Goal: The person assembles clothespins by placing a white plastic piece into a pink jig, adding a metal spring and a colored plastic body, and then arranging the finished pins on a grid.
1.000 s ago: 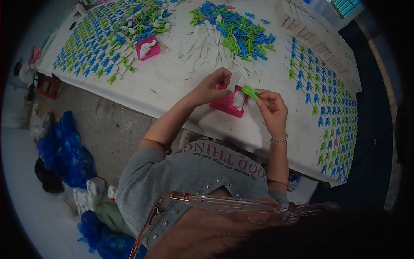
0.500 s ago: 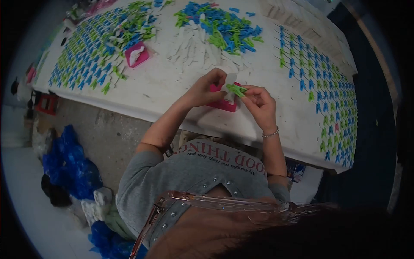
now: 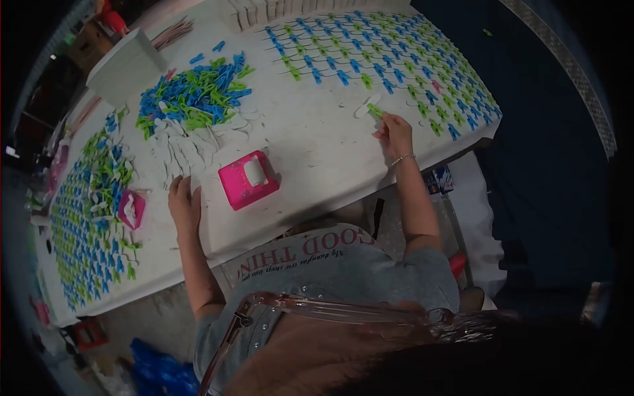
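My right hand (image 3: pixel 396 135) pinches a green clothespin (image 3: pixel 374 109) that has a flat white piece (image 3: pixel 362 107) at its far end. It hovers right of centre, just short of the laid-out rows of clothespins (image 3: pixel 356 66). My left hand (image 3: pixel 185 208) is at the near edge of a pile of thin white pieces (image 3: pixel 181 152), thumb and fingers apart. Between my hands sits a pink block (image 3: pixel 239 191) with a white part (image 3: pixel 255 171) on top. Behind the white pieces lies a heap of loose blue and green clothespins (image 3: pixel 195 92).
More rows of clothespins (image 3: pixel 82 244) cover the left end of the white table (image 3: pixel 317 152). Near them is a small pink tray (image 3: pixel 131 210) with white bits in it. White stacks (image 3: pixel 125 66) stand along the back. Blue plastic (image 3: pixel 162 369) lies on the floor at left.
My hands have parted. The right one moved right with the green clothespin, while the left went to the white pieces. The pink block is now uncovered, and the view has turned right.
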The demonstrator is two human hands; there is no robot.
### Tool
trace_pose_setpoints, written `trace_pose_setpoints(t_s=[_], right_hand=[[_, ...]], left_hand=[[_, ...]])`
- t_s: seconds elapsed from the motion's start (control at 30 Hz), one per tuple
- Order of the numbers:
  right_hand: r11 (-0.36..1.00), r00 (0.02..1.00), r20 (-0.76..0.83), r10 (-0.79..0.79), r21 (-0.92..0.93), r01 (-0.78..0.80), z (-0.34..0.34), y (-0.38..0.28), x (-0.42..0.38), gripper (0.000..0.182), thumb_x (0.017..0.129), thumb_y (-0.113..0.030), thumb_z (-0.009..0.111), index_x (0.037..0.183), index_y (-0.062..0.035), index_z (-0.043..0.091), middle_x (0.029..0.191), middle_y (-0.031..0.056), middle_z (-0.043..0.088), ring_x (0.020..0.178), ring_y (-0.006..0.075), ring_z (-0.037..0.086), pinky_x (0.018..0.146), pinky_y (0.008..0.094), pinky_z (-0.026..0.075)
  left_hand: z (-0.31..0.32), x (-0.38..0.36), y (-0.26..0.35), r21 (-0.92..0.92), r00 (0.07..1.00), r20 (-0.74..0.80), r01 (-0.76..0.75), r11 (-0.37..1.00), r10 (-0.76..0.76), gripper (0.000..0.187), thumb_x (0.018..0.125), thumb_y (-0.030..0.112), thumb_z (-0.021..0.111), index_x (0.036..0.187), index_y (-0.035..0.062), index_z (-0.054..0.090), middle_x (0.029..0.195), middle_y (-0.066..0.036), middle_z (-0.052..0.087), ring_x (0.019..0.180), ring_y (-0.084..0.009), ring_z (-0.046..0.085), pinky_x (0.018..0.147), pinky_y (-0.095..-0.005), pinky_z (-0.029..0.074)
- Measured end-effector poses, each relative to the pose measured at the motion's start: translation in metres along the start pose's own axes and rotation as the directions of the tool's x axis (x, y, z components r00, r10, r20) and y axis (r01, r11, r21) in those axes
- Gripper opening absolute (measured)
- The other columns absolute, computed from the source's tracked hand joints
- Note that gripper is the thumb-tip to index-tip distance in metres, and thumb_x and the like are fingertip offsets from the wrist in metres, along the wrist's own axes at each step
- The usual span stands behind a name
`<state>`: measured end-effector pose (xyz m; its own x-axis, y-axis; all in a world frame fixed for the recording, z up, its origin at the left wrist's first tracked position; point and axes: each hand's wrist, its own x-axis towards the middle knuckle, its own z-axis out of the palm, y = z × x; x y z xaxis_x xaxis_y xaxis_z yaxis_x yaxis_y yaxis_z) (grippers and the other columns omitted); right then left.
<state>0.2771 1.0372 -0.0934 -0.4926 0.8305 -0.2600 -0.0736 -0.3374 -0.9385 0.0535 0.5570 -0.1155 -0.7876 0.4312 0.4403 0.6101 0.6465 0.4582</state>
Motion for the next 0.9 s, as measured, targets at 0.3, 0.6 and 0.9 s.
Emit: trace_pose_setpoints(t_s=[0.3, 0.6, 0.9], right_hand=[[0.987, 0.977, -0.198, 0.077, 0.154, -0.046, -0.040, -0.021, 0.067, 0.016, 0.092, -0.014, 0.059, 0.080, -0.0041, 0.056, 0.066, 0.0021, 0.053, 0.052, 0.0129, 0.052, 0.061, 0.0369, 0.061], [0.973, 0.962, -0.234, 0.142, 0.210, -0.093, -0.048, -0.018, 0.091, 0.017, 0.091, -0.013, 0.059, 0.077, -0.0047, 0.057, 0.066, 0.0034, 0.056, 0.051, 0.0129, 0.054, 0.059, 0.0382, 0.061], [0.999, 0.968, -0.246, 0.049, 0.028, -0.044, -0.031, -0.027, 0.046, 0.023, 0.091, -0.022, 0.063, 0.077, -0.0061, 0.055, 0.061, 0.0007, 0.053, 0.048, 0.0101, 0.050, 0.048, 0.0308, 0.056]], left_hand=[[0.001, -0.002, -0.007, 0.064, 0.996, -0.062, 0.064, 0.996, -0.060, 0.021, 0.083, 0.007, 0.062, 0.104, 0.0030, 0.061, 0.112, -0.015, 0.058, 0.098, -0.0324, 0.060, 0.083, -0.0377, 0.049], [-0.002, -0.003, -0.005, 0.003, 0.992, -0.109, 0.066, 0.998, -0.066, 0.018, 0.083, 0.008, 0.065, 0.098, 0.0017, 0.058, 0.106, -0.014, 0.060, 0.088, -0.0292, 0.060, 0.075, -0.0357, 0.049], [-0.020, 0.003, 0.008, -0.023, 0.970, -0.154, 0.185, 0.982, -0.187, 0.015, 0.086, 0.012, 0.065, 0.094, 0.0016, 0.059, 0.096, -0.016, 0.063, 0.084, -0.0309, 0.062, 0.073, -0.0369, 0.050]])
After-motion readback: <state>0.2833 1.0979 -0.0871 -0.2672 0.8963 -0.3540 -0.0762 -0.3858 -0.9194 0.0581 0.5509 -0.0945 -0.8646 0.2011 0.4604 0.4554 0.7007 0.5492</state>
